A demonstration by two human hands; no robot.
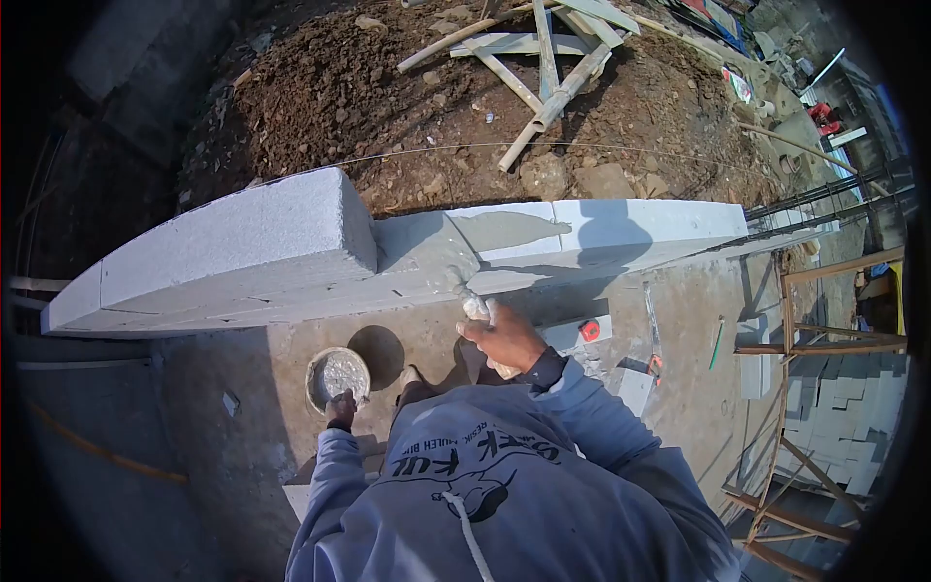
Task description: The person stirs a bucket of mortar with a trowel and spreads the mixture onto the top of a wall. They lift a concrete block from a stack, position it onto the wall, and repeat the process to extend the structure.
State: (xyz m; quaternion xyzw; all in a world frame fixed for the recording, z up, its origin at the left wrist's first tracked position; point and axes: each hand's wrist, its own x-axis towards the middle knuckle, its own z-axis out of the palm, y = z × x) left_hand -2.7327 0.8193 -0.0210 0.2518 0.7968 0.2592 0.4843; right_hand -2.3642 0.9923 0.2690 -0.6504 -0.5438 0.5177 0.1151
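Observation:
My right hand (504, 338) is closed round the handle of a mortar-covered trowel (464, 281), whose blade lies against the side of the white block wall (601, 233). Grey mortar (509, 228) is spread over part of the wall's top, right of a raised white block (262, 228). Lower left, my left hand (341, 407) is at the rim of a round bucket (312, 378) that holds wet mortar (341, 373); its fingers look curled on the edge.
Beyond the wall are brown soil (320, 107) and a wooden frame (548, 87). A red tape measure (590, 331) sits on a block to the right. Wooden scaffolding (786, 388) and stacked blocks (834, 417) stand at the far right. A thin string crosses above the wall.

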